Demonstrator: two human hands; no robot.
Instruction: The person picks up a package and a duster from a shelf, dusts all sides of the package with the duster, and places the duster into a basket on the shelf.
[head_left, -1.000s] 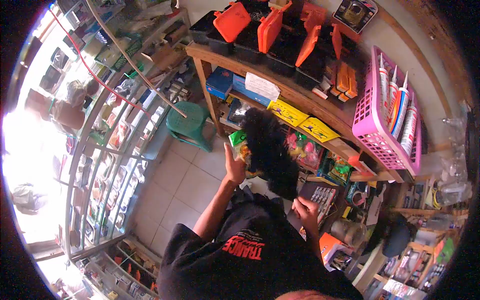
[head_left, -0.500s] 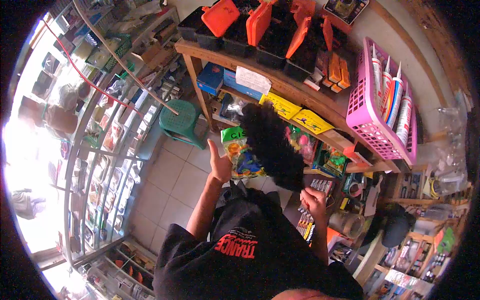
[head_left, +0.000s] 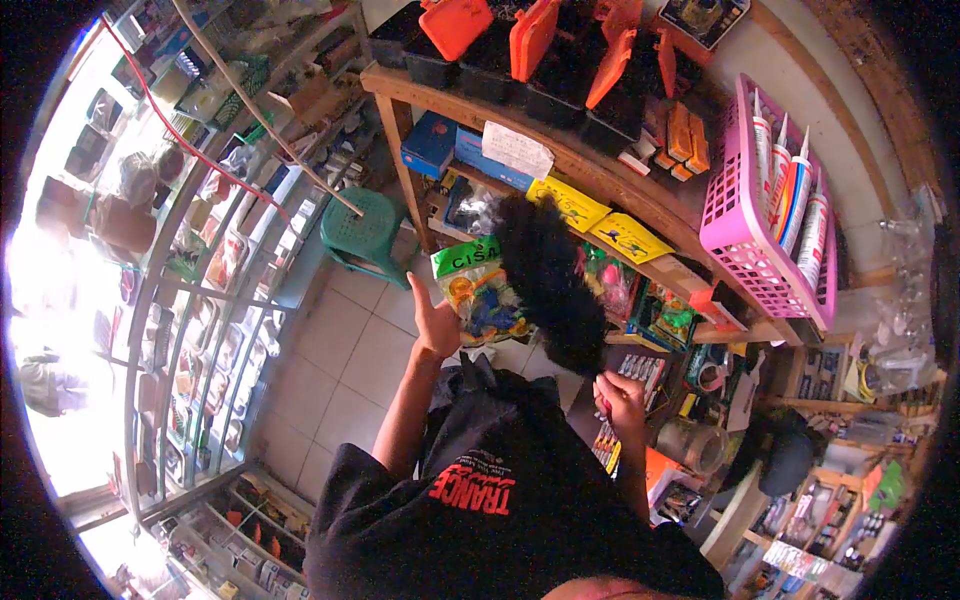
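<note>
My left hand (head_left: 436,325) holds a clear plastic packet (head_left: 472,285) with a green printed header and colourful pieces inside. The thumb stands up while the other fingers are largely hidden behind the packet. In my right hand (head_left: 622,398) is the handle end of a fluffy black duster (head_left: 552,285). Its dark head slants up and left, covering the packet's right edge from my view. Only a bit of the handle shows at my fist.
Ahead runs a wooden shelf (head_left: 440,92) with black bins under orange lids (head_left: 533,40). A pink basket (head_left: 735,195) of sealant tubes stands at its right end. A green stool (head_left: 360,235) sits left on the tiled floor, by glass display shelving (head_left: 190,350).
The packet has tilted slightly, and more of its green header shows beside the duster. The duster has shifted a little. Both hands keep their hold.
</note>
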